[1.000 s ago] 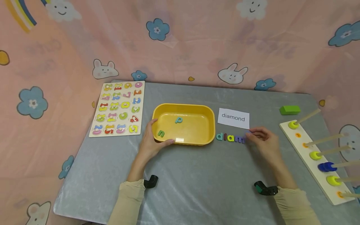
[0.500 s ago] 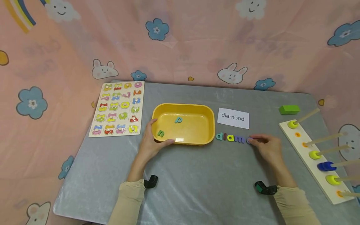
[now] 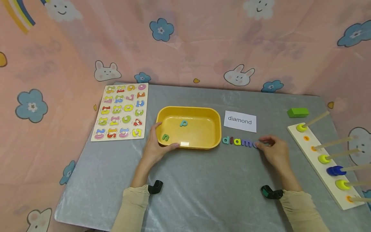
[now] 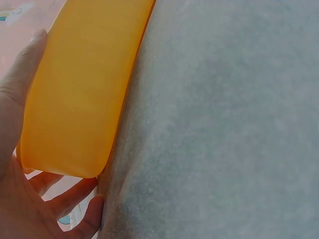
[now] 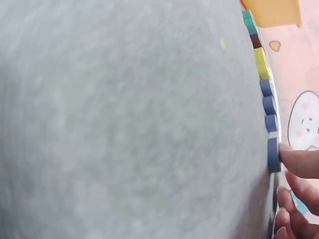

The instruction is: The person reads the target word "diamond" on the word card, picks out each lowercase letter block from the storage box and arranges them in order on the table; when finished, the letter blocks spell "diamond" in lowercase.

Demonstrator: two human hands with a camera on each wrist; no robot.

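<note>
Your left hand point(image 3: 154, 146) has the near-left corner of the yellow tray point(image 3: 200, 129). Thumb lies along the near rim, pointing right; fingers wrap the left end. Left wrist view agrees: thumb against one wall, fingers spread and bent about the end. Forearm comes up from the lower edge, leaning slightly right, tan sleeve point(image 3: 130, 206) at the wrist, black wrist camera point(image 3: 155, 187) on its inner side.

Your right hand point(image 3: 275, 151) is at the right end of a letter row on the counter point(image 3: 203, 187). Forearm slants up and left. Thumb tip touches the purple o point(image 3: 255, 145); the other fingers are loosely bent. Right wrist view shows a gap between them and the letter, so you have contact, no clear pinch.

Row, left to right: teal d point(image 3: 225, 140), dark red i point(image 3: 231, 140), yellow a point(image 3: 237, 142), purple m point(image 3: 246, 143), then the o, just beside the m. White card point(image 3: 240, 121) reading "diamond" lies behind the row, to the right of the tray. Inside the tray: teal p-shaped letter point(image 3: 184, 123) near the middle, green n-shaped letter point(image 3: 165, 137) by the near-left corner, close to your left hand.
</note>
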